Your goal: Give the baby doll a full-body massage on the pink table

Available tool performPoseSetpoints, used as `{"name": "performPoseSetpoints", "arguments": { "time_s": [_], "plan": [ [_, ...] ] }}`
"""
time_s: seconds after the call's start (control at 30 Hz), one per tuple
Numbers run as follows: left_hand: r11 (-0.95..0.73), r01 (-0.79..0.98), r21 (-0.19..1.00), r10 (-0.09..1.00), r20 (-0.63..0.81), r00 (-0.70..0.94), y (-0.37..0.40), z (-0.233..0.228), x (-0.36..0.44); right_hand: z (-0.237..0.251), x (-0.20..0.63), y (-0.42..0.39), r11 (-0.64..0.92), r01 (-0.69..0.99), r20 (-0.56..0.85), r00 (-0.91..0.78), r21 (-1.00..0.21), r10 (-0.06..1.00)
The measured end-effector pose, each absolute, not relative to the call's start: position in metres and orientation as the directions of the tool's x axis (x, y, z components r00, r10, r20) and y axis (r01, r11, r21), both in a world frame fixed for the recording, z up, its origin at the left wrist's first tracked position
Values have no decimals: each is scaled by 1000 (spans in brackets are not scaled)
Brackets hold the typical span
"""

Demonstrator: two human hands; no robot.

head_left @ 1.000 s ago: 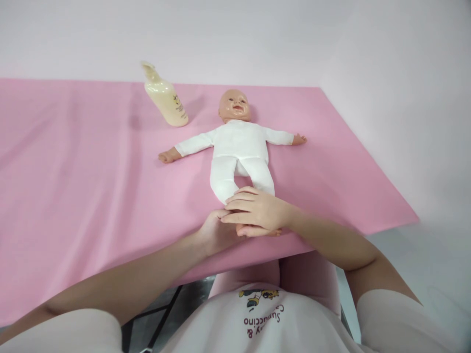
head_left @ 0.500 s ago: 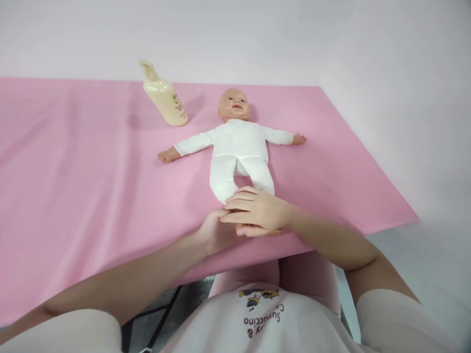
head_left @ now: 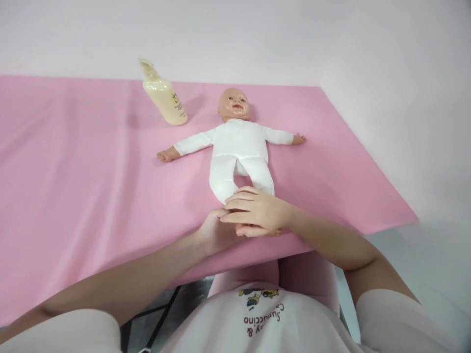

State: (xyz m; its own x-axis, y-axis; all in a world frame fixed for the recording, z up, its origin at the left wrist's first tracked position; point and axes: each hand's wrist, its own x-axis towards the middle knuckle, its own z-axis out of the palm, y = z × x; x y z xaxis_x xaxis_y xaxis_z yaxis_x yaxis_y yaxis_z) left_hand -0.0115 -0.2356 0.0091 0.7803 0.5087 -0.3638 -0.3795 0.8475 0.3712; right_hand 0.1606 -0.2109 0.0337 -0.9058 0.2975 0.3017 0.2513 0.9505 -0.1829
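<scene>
A baby doll [head_left: 238, 147] in a white suit lies on its back on a pink sheet [head_left: 91, 171], arms spread, head away from me. Both my hands cover its feet at the near edge. My right hand [head_left: 257, 212] lies on top, fingers curled over the doll's feet. My left hand [head_left: 214, 230] sits underneath and to the left, mostly hidden by the right hand, wrapped around a foot. The feet themselves are almost fully hidden.
A cream pump bottle [head_left: 164, 95] stands tilted on the sheet to the left of the doll's head. A pale wall runs behind and along the right side. The sheet's near edge hangs over my lap.
</scene>
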Motion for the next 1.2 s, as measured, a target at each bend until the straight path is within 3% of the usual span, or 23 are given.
{"name": "performPoseSetpoints", "arguments": {
  "time_s": [0.43,0.77,1.2],
  "plan": [
    [817,-366,447,513,-271,814,-236,11,-10,34,161,-211,947,259,284,-909,-189,305],
    [843,-393,368,525,-405,748,-238,12,-11,34,161,-211,945,259,294,-904,-202,310],
    [840,-384,384,517,-351,780,-236,15,-9,34,161,-211,946,262,289,-906,-190,309]
  ]
}}
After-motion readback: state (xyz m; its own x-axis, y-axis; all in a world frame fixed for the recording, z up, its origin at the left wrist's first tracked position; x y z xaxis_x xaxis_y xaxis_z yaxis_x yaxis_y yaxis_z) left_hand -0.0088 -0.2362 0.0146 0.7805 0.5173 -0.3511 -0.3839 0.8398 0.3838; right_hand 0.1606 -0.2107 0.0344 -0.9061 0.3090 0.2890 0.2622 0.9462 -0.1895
